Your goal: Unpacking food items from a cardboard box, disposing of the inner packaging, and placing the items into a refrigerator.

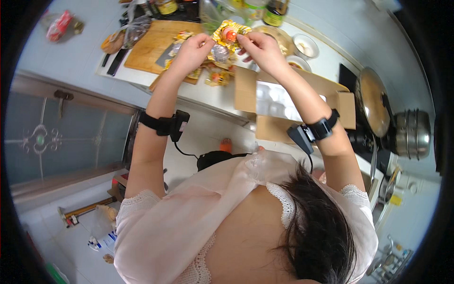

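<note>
A yellow-and-white patterned plastic packet with a round orange-red patch is held up over the counter. My right hand pinches its right side between thumb and fingers. The fingers of my left hand are closed together at the packet's left edge. Just below lies a round silver wrapped item bearing writing, among more yellow packets. An open cardboard box sits to the right, under my right forearm, with a white tray of round hollows inside.
A wooden cutting board with a dark flat blade lies left. Two white bowls stand behind the box. Bottles line the back. A lidded pan and a steel pot are at the right.
</note>
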Available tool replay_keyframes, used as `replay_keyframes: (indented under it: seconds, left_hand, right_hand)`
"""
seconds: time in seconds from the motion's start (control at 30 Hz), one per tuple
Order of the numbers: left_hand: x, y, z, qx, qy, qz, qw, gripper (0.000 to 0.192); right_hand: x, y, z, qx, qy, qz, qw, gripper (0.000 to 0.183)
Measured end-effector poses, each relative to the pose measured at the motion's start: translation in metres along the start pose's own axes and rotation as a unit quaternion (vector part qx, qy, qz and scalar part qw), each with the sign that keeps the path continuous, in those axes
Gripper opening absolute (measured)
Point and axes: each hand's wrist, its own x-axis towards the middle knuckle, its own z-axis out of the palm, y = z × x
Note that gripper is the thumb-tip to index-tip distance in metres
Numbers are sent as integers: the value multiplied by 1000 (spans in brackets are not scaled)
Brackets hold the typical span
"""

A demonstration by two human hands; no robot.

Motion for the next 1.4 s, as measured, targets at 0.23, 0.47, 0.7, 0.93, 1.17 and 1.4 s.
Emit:
replay_keyframes:
  seconds: [0.23, 0.47, 0.7, 0.93, 1.17, 1.4]
  left_hand:
    - [23, -122, -50, 70, 205, -51, 975, 29]
    - [33, -169, -48, -157, 229, -135, 951, 30]
    - [43, -190, -49, -135, 136, -45, 980, 47]
    - [49, -204, -31, 65, 216, -18, 974, 56]
    - [38, -105, -16, -60, 380, 156, 910, 35]
    - [2, 49, 67, -213, 107, 343, 909, 31]
  right_hand:
    - [64, 47, 116, 210, -82, 221, 949, 31]
    - [81, 76, 154, 258, -62, 356, 896, 21]
    - [79, 75, 156, 157, -153, 305, 927, 41]
    - [57, 50, 134, 30, -152, 192, 969, 50]
    - [5, 29, 94, 9, -124, 36, 992, 28]
    - [-86, 6, 4, -125, -74, -157, 977, 15]
